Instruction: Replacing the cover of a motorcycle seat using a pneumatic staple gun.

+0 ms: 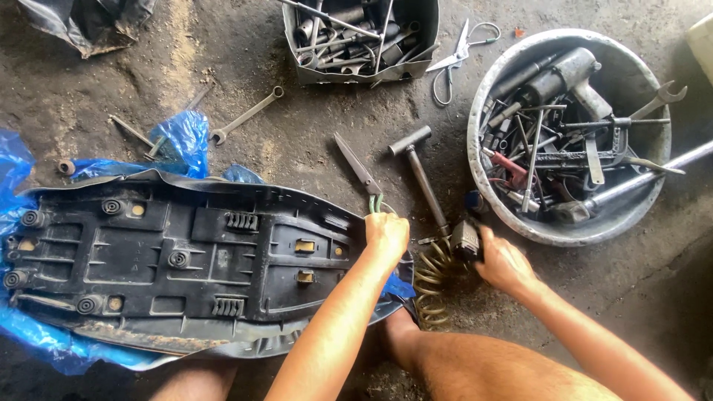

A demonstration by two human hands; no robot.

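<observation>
The black plastic underside of the motorcycle seat (pixel 186 260) lies upturned on the concrete floor (pixel 297 141), on crumpled blue plastic sheeting (pixel 182 141). At its narrow end our left hand (pixel 386 236) has its fingers (pixel 380 223) curled shut around the green handles of long-bladed scissors (pixel 358 169), whose blades point away from the seat. Just beyond that end, our right hand (pixel 503 261) grips a small dark tool (pixel 466 239) above a yellow coiled hose (pixel 432 278). A round grey metal basin of tools (pixel 631 215) stands beyond it.
</observation>
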